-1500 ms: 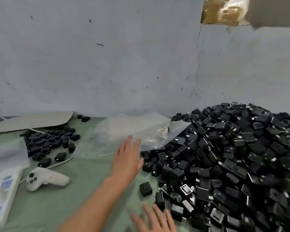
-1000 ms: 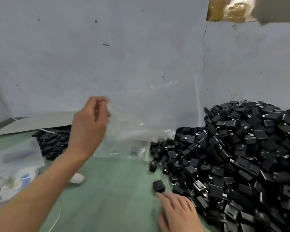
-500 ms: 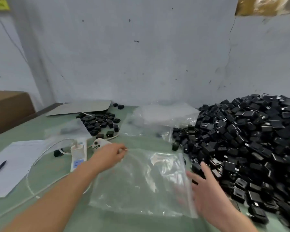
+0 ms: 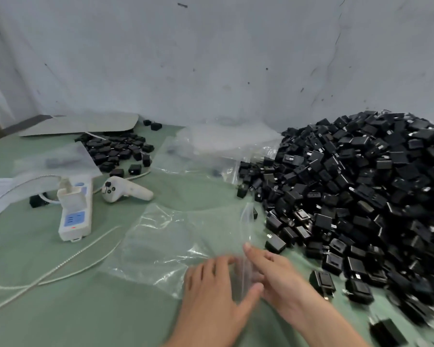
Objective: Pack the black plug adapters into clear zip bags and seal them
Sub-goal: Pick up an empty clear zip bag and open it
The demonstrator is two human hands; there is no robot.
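Note:
A clear zip bag (image 4: 186,236) lies flat and empty on the green table (image 4: 85,314), its zip mouth towards the right. My left hand (image 4: 216,291) rests palm down on the bag near the mouth, fingers fairly straight and thumb spread. My right hand (image 4: 273,274) touches the mouth strip from the right with its fingers extended; the thin plastic seems to lie over part of them. Motion blur hides any pinch. A big heap of black plug adapters (image 4: 348,196) fills the right side, just beyond the bag's mouth.
A stack of more clear bags (image 4: 223,141) lies at the back by the wall. To the left are a smaller group of adapters (image 4: 118,151), a white controller (image 4: 125,191), a power strip (image 4: 74,214) with its cable (image 4: 60,266), and a cardboard sheet (image 4: 80,123).
My left hand pulled a bag from the back stack and laid it in front of me. Both hands have now come together at the bag's mouth. The view dipped lower.

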